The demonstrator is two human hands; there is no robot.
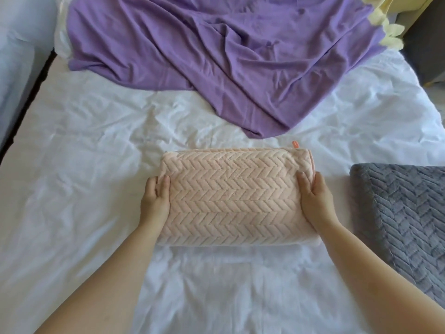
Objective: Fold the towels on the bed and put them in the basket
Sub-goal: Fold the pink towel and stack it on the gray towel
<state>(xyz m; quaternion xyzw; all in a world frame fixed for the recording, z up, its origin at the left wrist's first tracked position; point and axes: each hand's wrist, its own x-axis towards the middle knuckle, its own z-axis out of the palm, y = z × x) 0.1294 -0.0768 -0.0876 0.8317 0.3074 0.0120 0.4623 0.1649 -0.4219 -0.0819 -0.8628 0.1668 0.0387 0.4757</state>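
Note:
A folded pink towel (pixel 234 196) with a herringbone weave lies on the white bed sheet (pixel 84 165), an orange tag at its far right corner. My left hand (pixel 156 200) grips its left edge, thumb on top. My right hand (pixel 315 198) grips its right edge the same way. A grey towel (pixel 404 218) of the same weave lies folded to the right, partly cut off by the frame. No basket is in view.
A crumpled purple sheet (pixel 228 56) covers the far half of the bed. Pale yellow fabric (pixel 390 32) shows at the far right corner. A dark gap (pixel 26 104) runs along the bed's left edge beside another white surface.

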